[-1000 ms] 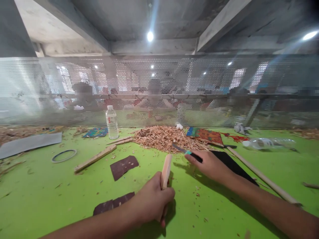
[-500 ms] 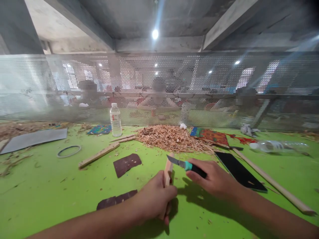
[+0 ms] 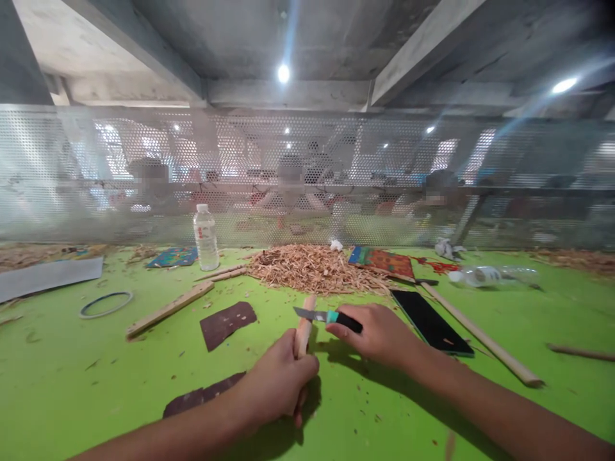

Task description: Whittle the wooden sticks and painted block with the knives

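Near the middle of the green table, my left hand (image 3: 281, 378) is wrapped round a pale wooden stick (image 3: 303, 330), whose upper end points away from me. My right hand (image 3: 372, 333) grips the black and teal handle of a utility knife (image 3: 319, 316). The grey blade lies across the upper part of the stick, tip pointing left; whether it bites into the wood I cannot tell. To the left of my hands lies a brown piece of sandpaper (image 3: 228, 324). A second sandpaper piece (image 3: 204, 394) is partly hidden by my left forearm.
Beyond my hands is a heap of wood shavings (image 3: 312, 272). A water bottle (image 3: 205, 238) stands behind a carved wooden strip (image 3: 170, 310). At right lie a black phone (image 3: 431, 322), a long wooden rod (image 3: 480, 336) and a bottle on its side (image 3: 497, 276). A perforated screen (image 3: 269, 224) crosses the back.
The view has turned slightly right, so the scene sits further left. The knife blade has come across the stick, now overlapping it, while both hands keep their holds.
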### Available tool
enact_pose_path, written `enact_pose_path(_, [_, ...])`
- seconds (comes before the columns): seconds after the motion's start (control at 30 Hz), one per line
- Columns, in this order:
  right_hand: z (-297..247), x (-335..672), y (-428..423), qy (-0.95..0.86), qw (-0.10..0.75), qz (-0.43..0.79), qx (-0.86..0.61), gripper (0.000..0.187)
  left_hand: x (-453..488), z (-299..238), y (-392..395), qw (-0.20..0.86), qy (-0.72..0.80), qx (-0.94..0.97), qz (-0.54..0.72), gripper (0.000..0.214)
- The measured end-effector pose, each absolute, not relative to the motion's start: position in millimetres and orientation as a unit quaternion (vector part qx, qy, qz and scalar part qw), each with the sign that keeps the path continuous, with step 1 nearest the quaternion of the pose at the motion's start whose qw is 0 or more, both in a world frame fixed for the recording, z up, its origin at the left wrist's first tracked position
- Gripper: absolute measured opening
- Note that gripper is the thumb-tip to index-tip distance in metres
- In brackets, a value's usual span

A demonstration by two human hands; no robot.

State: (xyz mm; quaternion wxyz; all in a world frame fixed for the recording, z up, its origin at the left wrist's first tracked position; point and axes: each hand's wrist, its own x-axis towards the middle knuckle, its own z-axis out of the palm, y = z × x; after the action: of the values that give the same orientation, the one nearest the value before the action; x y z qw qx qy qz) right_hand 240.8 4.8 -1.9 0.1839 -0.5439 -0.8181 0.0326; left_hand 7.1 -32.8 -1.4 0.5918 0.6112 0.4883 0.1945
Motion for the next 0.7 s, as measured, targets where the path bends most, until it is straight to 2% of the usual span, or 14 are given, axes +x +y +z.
enact_pose_path(0.13, [3, 281, 30, -0.740, 0.225, 0.013, -0.634, 0.064, 9, 3, -48, 0.544, 0.481, 0.663, 0.183, 0.008])
enact_pose_path(0.27, [6, 304, 41, -0.703, 0.267, -0.001, -0.659, 0.064, 9, 0, -47, 0.610, 0.475, 0.615, 0.155, 0.015])
enact_pose_path(0.37, [4, 289, 31, -0.743, 0.260, 0.026, -0.616, 0.065, 6, -5, -38, 0.633, 0.463, 0.591, 0.186, 0.018])
enact_pose_path(0.53, [-3, 243, -1, -0.844, 0.199, 0.085, -0.490, 0.062, 6, -8, -34, 0.653, 0.448, 0.575, 0.209, 0.022])
enact_pose_path(0.7, [-6, 226, -17, -0.893, 0.185, 0.097, -0.399, 0.060, 10, -9, -35, 0.649, 0.433, 0.591, 0.206, 0.020])
